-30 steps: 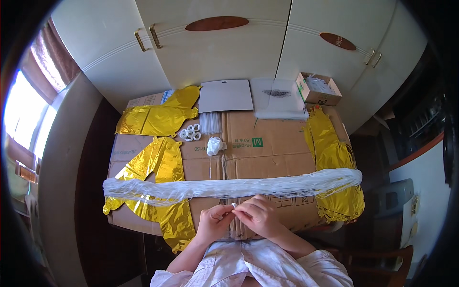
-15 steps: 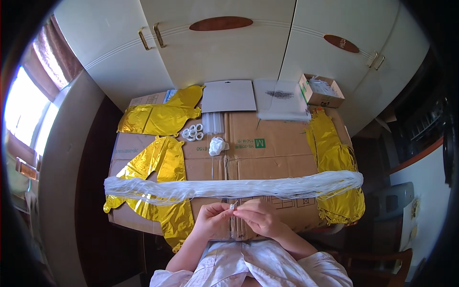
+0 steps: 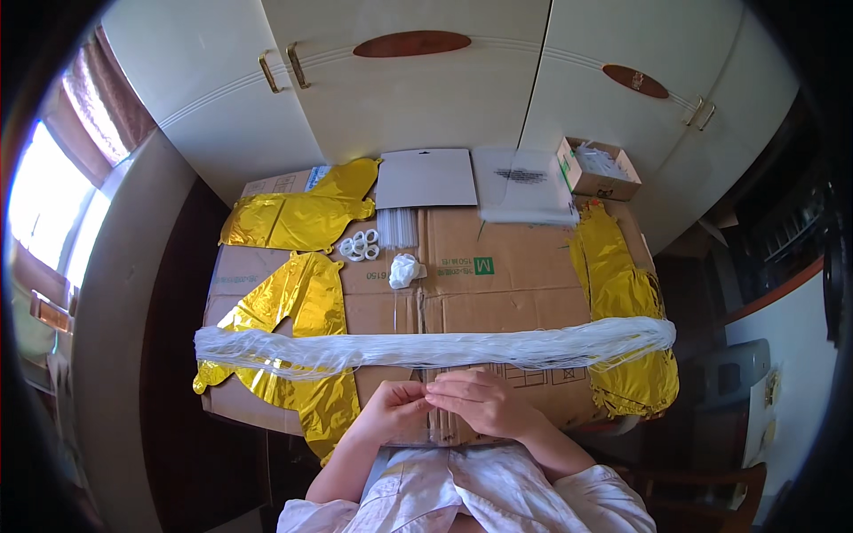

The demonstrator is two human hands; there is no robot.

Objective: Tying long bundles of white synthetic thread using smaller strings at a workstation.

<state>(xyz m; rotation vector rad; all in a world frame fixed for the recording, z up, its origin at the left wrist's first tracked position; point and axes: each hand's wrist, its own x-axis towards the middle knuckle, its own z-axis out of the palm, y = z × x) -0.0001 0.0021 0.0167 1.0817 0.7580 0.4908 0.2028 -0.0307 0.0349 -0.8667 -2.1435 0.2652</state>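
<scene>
The left hand [image 3: 391,413] and right hand [image 3: 482,407] were held together at lower centre; their grip could not be told. One thread bundle [image 3: 435,350] was laid across mid-frame, one box [image 3: 597,186] placed upper right.

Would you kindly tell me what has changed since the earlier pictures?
The right hand shifted slightly left and overlaps the left hand at the fingertips; the small white piece between them is no longer visible, perhaps hidden. The white strand bundle and gold foil pieces stayed put.
</scene>
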